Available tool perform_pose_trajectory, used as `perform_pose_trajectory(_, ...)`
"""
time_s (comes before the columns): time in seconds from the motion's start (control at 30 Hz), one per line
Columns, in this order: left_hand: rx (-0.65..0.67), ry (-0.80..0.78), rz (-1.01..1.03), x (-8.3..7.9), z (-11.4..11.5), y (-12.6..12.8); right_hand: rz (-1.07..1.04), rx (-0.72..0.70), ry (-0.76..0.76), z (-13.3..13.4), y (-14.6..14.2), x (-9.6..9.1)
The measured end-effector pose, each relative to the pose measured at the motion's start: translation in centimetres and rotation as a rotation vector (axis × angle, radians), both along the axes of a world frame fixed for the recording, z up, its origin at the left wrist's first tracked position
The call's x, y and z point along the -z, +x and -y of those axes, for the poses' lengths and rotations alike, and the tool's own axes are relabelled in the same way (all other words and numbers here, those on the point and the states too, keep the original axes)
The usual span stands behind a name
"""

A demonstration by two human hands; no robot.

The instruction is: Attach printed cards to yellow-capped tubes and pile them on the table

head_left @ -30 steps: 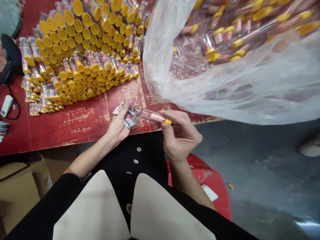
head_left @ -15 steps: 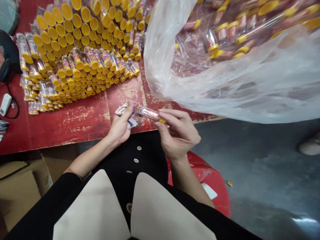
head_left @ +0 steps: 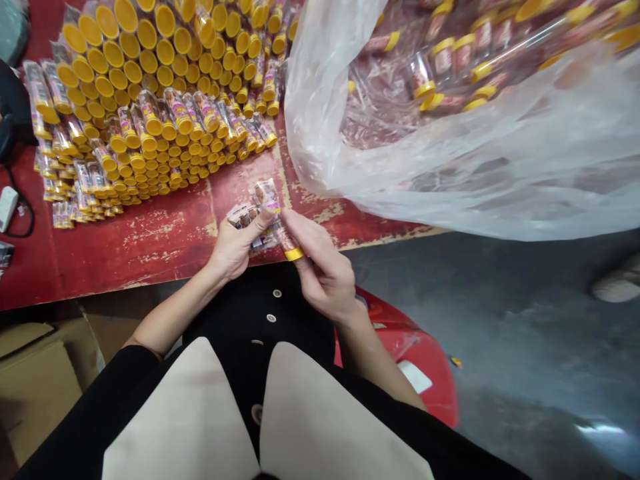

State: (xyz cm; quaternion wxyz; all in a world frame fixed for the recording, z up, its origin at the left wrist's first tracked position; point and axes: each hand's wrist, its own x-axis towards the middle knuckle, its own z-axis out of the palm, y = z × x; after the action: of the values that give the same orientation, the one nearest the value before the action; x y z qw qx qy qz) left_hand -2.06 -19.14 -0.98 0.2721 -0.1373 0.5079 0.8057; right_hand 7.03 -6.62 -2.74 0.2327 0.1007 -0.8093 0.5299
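My left hand (head_left: 234,248) grips a small bundle of printed paper strips (head_left: 253,217), and one strip stands up past my thumb. My right hand (head_left: 320,269) pinches a clear plastic tube with a yellow cap (head_left: 287,243) between its fingers and thumb. The tube's far end sits against the strips, partly hidden behind my fingers. Both hands are close together above the table's front edge. Beyond them, a large stack of filled tubes with yellow caps (head_left: 150,93) lies on its side on the worn red table (head_left: 165,250).
A clear plastic bag (head_left: 450,177) holding many capped tubes fills the table's right side. Beyond the table's front edge are a grey floor (head_left: 500,300), a red stool (head_left: 420,353) and a cardboard box (head_left: 37,393). A black device (head_left: 10,113) and white plug (head_left: 7,208) sit far left.
My right hand has moved left, toward my left hand. The tube has swung from nearly level to a steeper angle, with its yellow cap nearer me and its far end at the strips.
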Motion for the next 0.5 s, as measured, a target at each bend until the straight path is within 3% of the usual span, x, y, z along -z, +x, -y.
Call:
perform_pose_trajectory(0.23,-0.003,0.036,0.061,-0.7,-0.4,1.4,-0.038,0.477,-0.231,3.3,-0.7,0.8)
perform_pose_trajectory(0.5,0.083,-0.004,0.066,-1.1,-0.5,2.0,-0.037,0.569,-0.297,2.9,-2.5,0.2)
